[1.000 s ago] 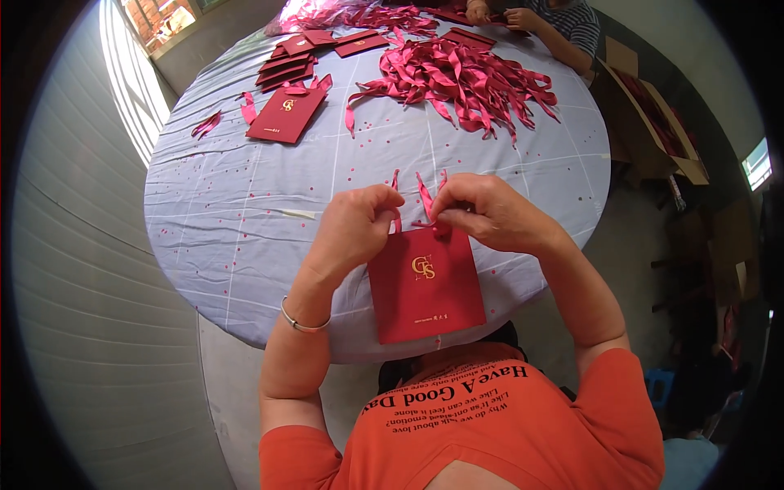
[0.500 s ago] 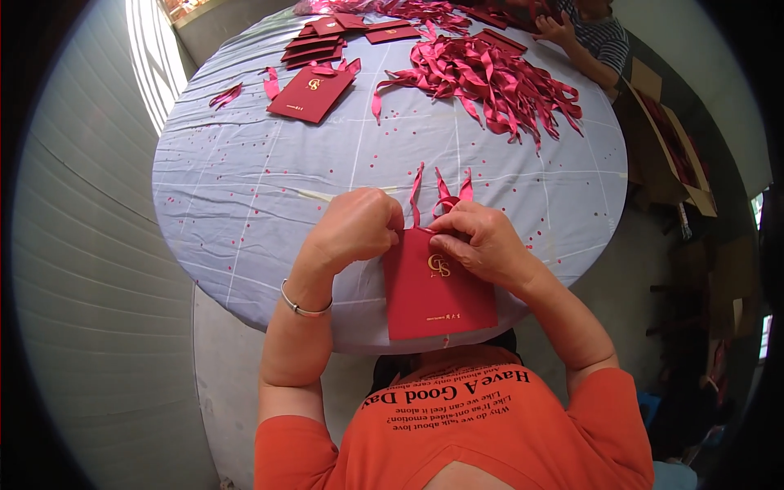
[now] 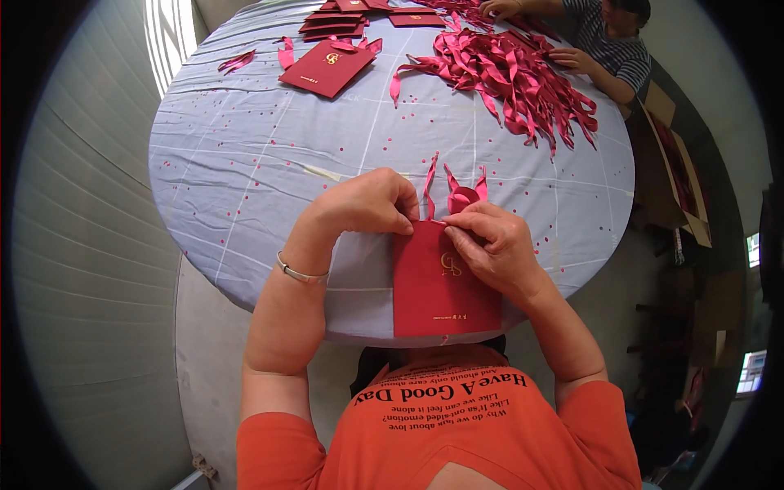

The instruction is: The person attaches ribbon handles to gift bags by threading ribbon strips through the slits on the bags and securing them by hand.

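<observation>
A flat red paper bag (image 3: pixel 437 286) with gold print lies at the table's near edge, its top toward the far side. My left hand (image 3: pixel 371 202) is closed, thumb and fingertips pinching at the bag's top left corner. My right hand (image 3: pixel 496 249) pinches pink ribbon at the top edge, its thumb against the bag's front. One ribbon end (image 3: pixel 430 184) stands up between my hands; a looped ribbon (image 3: pixel 464 196) with two raised ends lies just beyond my right fingers. The exact grip of both sets of fingertips is partly hidden.
A large heap of pink ribbons (image 3: pixel 514 82) covers the far right of the round cloth-covered table (image 3: pixel 269 196). Farther left lie a finished-looking red bag with ribbon (image 3: pixel 327 69) and stacked bags (image 3: pixel 331 28). A co-worker (image 3: pixel 612 49) reaches in; an open carton (image 3: pixel 678 163) stands right.
The view has shifted slightly. My left fingers have straightened somewhat at the bag's corner, while my right hand keeps its pinch. The co-worker's hands have moved onto the ribbon heap.
</observation>
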Action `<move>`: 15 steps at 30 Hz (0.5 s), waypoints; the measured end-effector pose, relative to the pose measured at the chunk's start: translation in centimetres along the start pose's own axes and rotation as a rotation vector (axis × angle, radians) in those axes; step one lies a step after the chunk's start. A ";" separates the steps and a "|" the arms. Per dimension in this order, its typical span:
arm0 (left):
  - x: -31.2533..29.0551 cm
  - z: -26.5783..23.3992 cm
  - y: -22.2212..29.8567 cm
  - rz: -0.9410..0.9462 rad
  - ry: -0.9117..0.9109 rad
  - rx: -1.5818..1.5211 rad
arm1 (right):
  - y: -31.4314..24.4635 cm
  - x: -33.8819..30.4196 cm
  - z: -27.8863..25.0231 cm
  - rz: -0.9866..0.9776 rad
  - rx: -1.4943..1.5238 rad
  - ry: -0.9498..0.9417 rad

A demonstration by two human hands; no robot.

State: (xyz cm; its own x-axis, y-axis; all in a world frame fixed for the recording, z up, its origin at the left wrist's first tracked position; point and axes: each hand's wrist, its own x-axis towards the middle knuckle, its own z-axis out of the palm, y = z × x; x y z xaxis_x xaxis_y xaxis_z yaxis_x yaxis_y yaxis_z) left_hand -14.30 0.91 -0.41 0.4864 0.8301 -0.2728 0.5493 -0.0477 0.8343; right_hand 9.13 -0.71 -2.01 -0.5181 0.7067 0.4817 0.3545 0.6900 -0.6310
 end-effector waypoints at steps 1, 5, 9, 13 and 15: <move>0.0 0.0 0.0 -0.009 0.000 0.001 | 0.0 0.0 0.0 -0.040 0.007 0.021; 0.0 0.0 -0.2 0.002 -0.011 0.000 | -0.3 0.1 0.0 -0.046 -0.048 0.002; 0.0 0.0 -0.2 -0.005 -0.005 0.006 | -0.4 -0.1 0.2 -0.078 -0.105 -0.003; 0.0 0.0 -0.1 0.010 0.006 0.022 | -0.4 0.0 0.4 -0.116 -0.154 -0.011; 0.0 0.0 -0.2 0.013 0.013 0.027 | -0.5 0.0 0.4 -0.126 -0.160 -0.017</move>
State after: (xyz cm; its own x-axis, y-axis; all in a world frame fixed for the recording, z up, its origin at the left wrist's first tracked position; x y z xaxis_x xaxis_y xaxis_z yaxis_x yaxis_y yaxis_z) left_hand -14.37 0.94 -0.55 0.4846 0.8365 -0.2560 0.5612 -0.0729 0.8244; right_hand 8.65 -1.17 -1.91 -0.5788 0.6114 0.5397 0.4043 0.7898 -0.4612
